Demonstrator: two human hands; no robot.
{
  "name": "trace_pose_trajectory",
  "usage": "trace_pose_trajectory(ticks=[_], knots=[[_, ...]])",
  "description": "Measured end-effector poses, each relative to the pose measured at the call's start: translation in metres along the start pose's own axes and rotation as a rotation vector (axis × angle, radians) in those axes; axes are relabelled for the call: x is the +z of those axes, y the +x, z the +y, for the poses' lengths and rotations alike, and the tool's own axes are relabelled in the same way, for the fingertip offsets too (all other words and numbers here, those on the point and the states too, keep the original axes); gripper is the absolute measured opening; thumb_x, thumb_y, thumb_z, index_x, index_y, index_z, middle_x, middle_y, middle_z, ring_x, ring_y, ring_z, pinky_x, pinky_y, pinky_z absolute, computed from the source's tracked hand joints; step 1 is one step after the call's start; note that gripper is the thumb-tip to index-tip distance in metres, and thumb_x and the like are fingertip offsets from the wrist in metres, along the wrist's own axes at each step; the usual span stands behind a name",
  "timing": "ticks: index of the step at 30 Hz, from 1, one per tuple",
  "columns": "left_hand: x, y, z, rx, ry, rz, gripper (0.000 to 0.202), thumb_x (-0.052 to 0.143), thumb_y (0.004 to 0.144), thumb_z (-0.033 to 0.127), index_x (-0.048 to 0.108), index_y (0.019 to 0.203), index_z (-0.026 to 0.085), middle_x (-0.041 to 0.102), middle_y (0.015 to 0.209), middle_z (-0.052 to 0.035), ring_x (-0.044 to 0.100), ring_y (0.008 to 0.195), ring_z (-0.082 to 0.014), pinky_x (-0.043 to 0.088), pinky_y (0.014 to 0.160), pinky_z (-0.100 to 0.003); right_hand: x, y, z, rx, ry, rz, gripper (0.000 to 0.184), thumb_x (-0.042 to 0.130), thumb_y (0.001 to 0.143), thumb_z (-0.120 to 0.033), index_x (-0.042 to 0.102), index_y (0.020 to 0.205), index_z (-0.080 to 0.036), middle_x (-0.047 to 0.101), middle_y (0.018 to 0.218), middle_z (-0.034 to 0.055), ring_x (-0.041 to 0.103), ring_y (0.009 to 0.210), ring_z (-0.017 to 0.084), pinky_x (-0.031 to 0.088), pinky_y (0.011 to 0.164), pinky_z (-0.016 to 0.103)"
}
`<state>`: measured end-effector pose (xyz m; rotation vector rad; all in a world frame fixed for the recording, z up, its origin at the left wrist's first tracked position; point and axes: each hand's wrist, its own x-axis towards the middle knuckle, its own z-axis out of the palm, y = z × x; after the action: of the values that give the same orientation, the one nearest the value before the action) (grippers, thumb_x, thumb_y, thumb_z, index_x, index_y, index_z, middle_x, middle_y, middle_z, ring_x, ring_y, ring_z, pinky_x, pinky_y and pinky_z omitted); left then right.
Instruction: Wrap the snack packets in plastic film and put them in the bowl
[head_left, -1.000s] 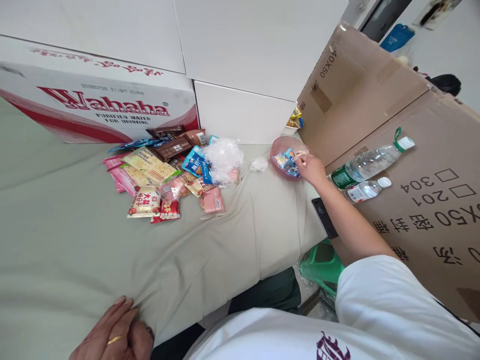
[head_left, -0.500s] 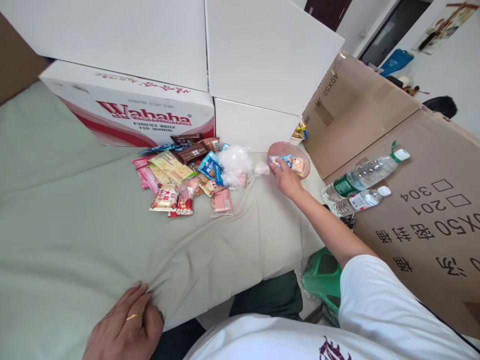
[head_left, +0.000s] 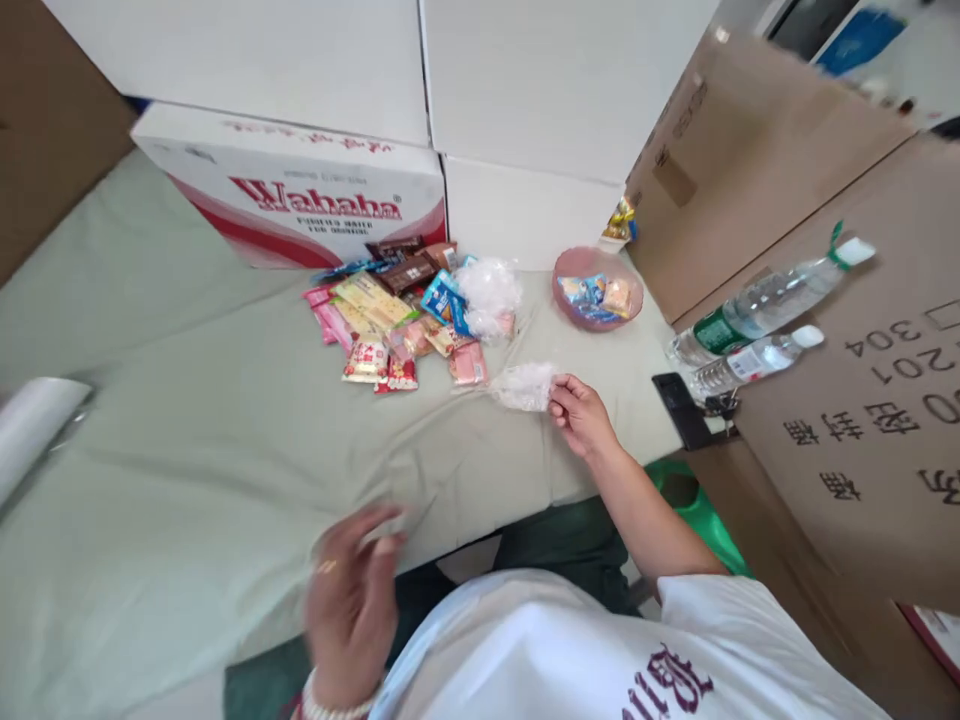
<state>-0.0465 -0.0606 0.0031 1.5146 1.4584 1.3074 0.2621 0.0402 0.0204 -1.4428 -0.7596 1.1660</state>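
My right hand (head_left: 581,415) pinches the end of a crumpled clear plastic bag (head_left: 523,386) just above the cloth. My left hand (head_left: 352,590), blurred by motion, is lifted at the near edge with thumb and fingers apart and nothing in it. A pile of wrapped snacks (head_left: 373,302) lies beyond, in pink, yellow, brown, red and blue wrappers. On the pile's right side sits a bunch of clear plastic bags (head_left: 491,290). Behind my right hand stands a pink translucent bowl (head_left: 564,312), with several small snack packets (head_left: 592,290) inside.
White boxes (head_left: 345,215) form the back wall. Cardboard (head_left: 780,250) borders the right, where two water bottles (head_left: 765,305) and a black phone (head_left: 682,410) rest. A green stool (head_left: 705,520) is below the edge. A white roll-like object (head_left: 37,430) shows at far left.
My right hand has left the bowl, come nearer and taken hold of a plastic bag. My left hand has risen off the cloth and moved right. The view has shifted.
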Motion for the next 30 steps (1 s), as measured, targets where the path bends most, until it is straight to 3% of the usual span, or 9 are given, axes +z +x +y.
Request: trace_pose_trajectory(ticks=[2, 5, 8, 11, 14, 18, 21, 25, 30], knots=[[0.029, 0.006, 0.015, -0.198, -0.276, -0.201, 0.040, 0.063, 0.097, 0.047, 0.057, 0.131, 0.027, 0.059, 0.137, -0.0134, 0.067, 0.121, -0.0287, 0.065, 0.079, -0.039, 0.008, -0.040, 0.013, 0.123, 0.212, -0.007, 0.040, 0.087, 0.065, -0.040, 0.060, 0.089, -0.023, 0.049, 0.067, -0.0082, 0.042, 0.051, 0.007, 0.029, 0.042, 0.018], [0.075, 0.025, 0.023, -0.316, -0.340, -0.370, 0.078, 0.083, 0.077, 0.055, 0.050, 0.142, 0.028, 0.045, 0.157, -0.0173, 0.057, 0.137, -0.0342, 0.062, 0.090, -0.042, 0.018, -0.080, 0.021, 0.230, 0.250, -0.062, 0.043, 0.090, 0.063, -0.044, 0.063, 0.087, -0.022, 0.049, 0.061, -0.0086, 0.040, 0.049, 0.006, 0.026, 0.041, 0.018], [0.099, 0.046, 0.019, -0.335, -0.268, -0.451, 0.078, 0.095, 0.060, 0.049, 0.065, 0.126, 0.021, 0.061, 0.139, -0.0155, 0.064, 0.122, -0.0303, 0.057, 0.097, -0.042, 0.017, -0.093, 0.021, 0.243, 0.176, -0.130, 0.043, 0.089, 0.066, -0.050, 0.066, 0.088, -0.021, 0.049, 0.056, -0.0082, 0.037, 0.047, 0.007, 0.024, 0.041, 0.020], [0.095, 0.058, 0.011, -0.426, -0.401, -0.481, 0.049, 0.088, 0.069, 0.054, 0.073, 0.097, 0.018, 0.072, 0.096, -0.0060, 0.067, 0.088, -0.0192, 0.055, 0.083, -0.034, 0.004, -0.088, 0.015, 0.184, 0.113, -0.092, 0.043, 0.089, 0.065, -0.051, 0.069, 0.088, -0.020, 0.047, 0.057, -0.0083, 0.033, 0.047, 0.006, 0.020, 0.043, 0.021], [0.075, 0.059, 0.005, -0.527, -0.553, -0.392, 0.042, 0.091, 0.068, 0.050, 0.071, 0.086, 0.018, 0.068, 0.079, 0.0011, 0.060, 0.073, -0.0117, 0.051, 0.076, -0.027, -0.007, -0.076, 0.011, 0.188, 0.065, -0.105, 0.044, 0.090, 0.062, -0.051, 0.071, 0.087, -0.020, 0.056, 0.065, -0.0054, 0.033, 0.050, 0.006, 0.019, 0.046, 0.022], [0.052, 0.050, 0.006, -0.702, -0.776, -0.313, 0.042, 0.093, 0.066, 0.044, 0.061, 0.080, 0.020, 0.067, 0.087, 0.0019, 0.063, 0.079, -0.0129, 0.053, 0.074, -0.028, 0.005, -0.064, 0.016, 0.207, 0.018, -0.204, 0.043, 0.087, 0.064, -0.052, 0.070, 0.088, -0.020, 0.060, 0.071, -0.0036, 0.034, 0.051, 0.006, 0.019, 0.048, 0.023], [0.043, 0.045, 0.008, -0.713, -0.872, -0.301, 0.045, 0.095, 0.062, 0.031, 0.059, 0.088, 0.023, 0.069, 0.103, 0.0006, 0.068, 0.092, -0.0167, 0.054, 0.077, -0.030, 0.024, -0.060, 0.023, 0.133, -0.011, -0.257, 0.039, 0.082, 0.071, -0.053, 0.070, 0.090, -0.020, 0.058, 0.070, -0.0044, 0.035, 0.052, 0.007, 0.023, 0.049, 0.024], [0.041, 0.050, 0.002, -0.661, -0.743, -0.277, 0.066, 0.096, 0.056, 0.025, 0.061, 0.113, 0.026, 0.072, 0.111, -0.0029, 0.067, 0.097, -0.0163, 0.052, 0.083, -0.029, 0.034, -0.055, 0.028, -0.002, -0.088, -0.263, 0.036, 0.074, 0.081, -0.054, 0.069, 0.095, -0.022, 0.058, 0.071, -0.0039, 0.047, 0.057, 0.011, 0.038, 0.056, 0.027], [0.058, 0.051, 0.001, -0.542, -0.519, -0.235, 0.058, 0.092, 0.055, 0.029, 0.065, 0.105, 0.022, 0.068, 0.094, 0.0017, 0.060, 0.081, -0.0129, 0.048, 0.077, -0.027, 0.034, -0.058, 0.035, -0.074, -0.115, -0.087, 0.042, 0.067, 0.087, -0.066, 0.060, 0.098, -0.025, 0.064, 0.082, -0.0003, 0.065, 0.072, 0.017, 0.055, 0.072, 0.035]])
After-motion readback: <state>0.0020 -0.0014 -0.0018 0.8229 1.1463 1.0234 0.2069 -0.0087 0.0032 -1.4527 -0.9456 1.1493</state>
